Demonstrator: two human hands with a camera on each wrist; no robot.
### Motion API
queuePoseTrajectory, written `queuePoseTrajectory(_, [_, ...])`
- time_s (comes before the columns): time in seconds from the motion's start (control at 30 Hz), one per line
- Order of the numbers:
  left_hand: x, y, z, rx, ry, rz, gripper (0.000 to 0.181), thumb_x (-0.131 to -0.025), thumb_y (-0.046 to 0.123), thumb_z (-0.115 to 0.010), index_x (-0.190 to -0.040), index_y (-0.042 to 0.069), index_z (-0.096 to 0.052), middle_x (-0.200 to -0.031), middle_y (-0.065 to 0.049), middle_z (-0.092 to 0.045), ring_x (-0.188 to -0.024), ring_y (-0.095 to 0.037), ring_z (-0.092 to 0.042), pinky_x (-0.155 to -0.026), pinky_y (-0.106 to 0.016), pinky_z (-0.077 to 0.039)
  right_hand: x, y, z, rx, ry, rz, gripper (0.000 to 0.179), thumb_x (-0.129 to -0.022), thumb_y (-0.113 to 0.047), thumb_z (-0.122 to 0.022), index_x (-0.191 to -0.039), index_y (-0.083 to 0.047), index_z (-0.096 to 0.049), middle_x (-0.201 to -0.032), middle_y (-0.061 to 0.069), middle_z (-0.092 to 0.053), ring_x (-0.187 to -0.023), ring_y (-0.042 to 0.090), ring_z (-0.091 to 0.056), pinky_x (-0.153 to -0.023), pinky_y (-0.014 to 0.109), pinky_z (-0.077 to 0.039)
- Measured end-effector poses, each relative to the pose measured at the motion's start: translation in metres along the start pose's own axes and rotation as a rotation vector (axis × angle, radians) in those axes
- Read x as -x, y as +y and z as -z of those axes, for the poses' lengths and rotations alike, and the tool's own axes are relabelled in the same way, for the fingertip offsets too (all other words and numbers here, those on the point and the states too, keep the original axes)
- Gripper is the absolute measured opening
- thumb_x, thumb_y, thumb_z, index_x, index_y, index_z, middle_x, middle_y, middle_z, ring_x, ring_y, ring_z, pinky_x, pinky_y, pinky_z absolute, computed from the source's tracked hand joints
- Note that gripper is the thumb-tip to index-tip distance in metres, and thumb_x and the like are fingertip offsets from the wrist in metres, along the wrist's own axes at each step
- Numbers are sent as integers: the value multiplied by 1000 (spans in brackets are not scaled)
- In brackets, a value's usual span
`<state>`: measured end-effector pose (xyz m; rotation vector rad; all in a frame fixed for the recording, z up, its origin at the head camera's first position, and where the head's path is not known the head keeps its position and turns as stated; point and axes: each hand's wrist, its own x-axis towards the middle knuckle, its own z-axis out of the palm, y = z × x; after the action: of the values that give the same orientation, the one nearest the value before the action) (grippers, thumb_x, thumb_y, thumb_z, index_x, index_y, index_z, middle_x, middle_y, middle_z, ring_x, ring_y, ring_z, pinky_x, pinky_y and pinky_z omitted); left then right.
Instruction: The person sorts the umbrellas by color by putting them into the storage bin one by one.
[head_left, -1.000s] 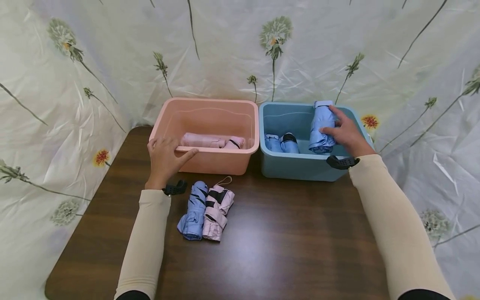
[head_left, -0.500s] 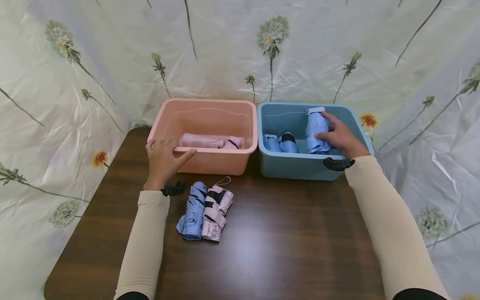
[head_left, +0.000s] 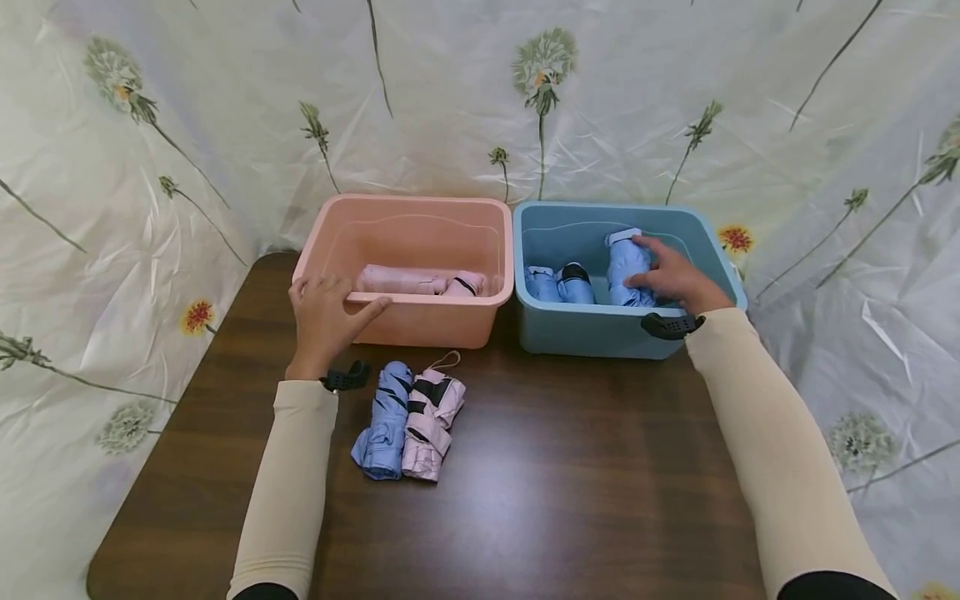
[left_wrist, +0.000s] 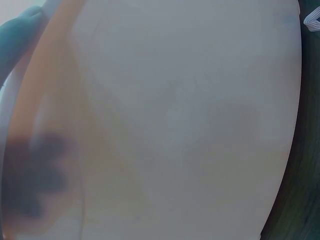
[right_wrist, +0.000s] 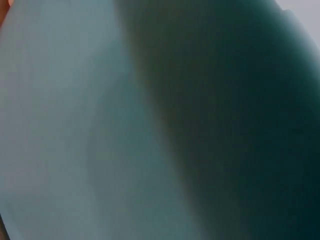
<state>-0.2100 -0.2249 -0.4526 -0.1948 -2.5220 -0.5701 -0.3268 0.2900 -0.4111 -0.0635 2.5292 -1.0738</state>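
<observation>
My left hand (head_left: 324,321) grips the near rim of the pink bin (head_left: 427,325), its fingers hooked over the edge. Through the bin wall (left_wrist: 175,125) the left wrist view shows the fingers' dark shapes. Inside the blue bin (head_left: 585,333), my right hand (head_left: 678,279) holds a rolled blue folding umbrella (head_left: 624,271) between thumb and fingers, tilted upright at the right part. Left of it lie two more blue folding umbrellas (head_left: 576,285). Pink folding umbrellas (head_left: 405,280) lie in the pink bin. The right wrist view is mostly filled by the blue bin's wall (right_wrist: 60,125).
On the brown table (head_left: 585,483), before the pink bin, a blue folding umbrella (head_left: 386,425) and a pink one (head_left: 431,429) with a wrist loop lie side by side. A flowered sheet (head_left: 450,100) hangs behind and beside the table.
My right hand has lowered the blue umbrella deeper into the blue bin and slightly left. My left hand stays on the pink bin's rim.
</observation>
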Motion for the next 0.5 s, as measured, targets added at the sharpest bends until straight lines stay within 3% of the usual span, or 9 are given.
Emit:
queuePoseTrajectory(0.23, [-1,-1,1,-10,-2,0,55,-76,59,-70,-79,5,-65,-85,-14,-60,-95,-35,-49,-103,-57,-18,-3,-4,-2,129,-23,-19,87,-93,-21,-64,-156,-23,-4,-155,29,-8,-127,50,-23,-103,69,-23])
queuePoseTrajectory(0.37, [-1,-1,0,-12,-4,-2,56,-75,60,-70,-78,5,-64,-82,-13,-58,-94,-36,-49,-103,-57,-18,-3,-4,-5,110,-35,-21,88,-94,-19,-63,-156,-23,-1,-148,33,-24,-125,50,-35,-98,65,-34])
queuePoseTrajectory(0.5, [-1,-2,-1,-10,-1,-5,57,-76,62,-69,-77,5,-64,-80,-13,-56,-93,-35,-49,-103,-57,-18,-2,-5,-8,45,-41,-6,91,-93,-28,-65,-156,-22,2,-138,33,-39,-122,49,-45,-88,58,-47])
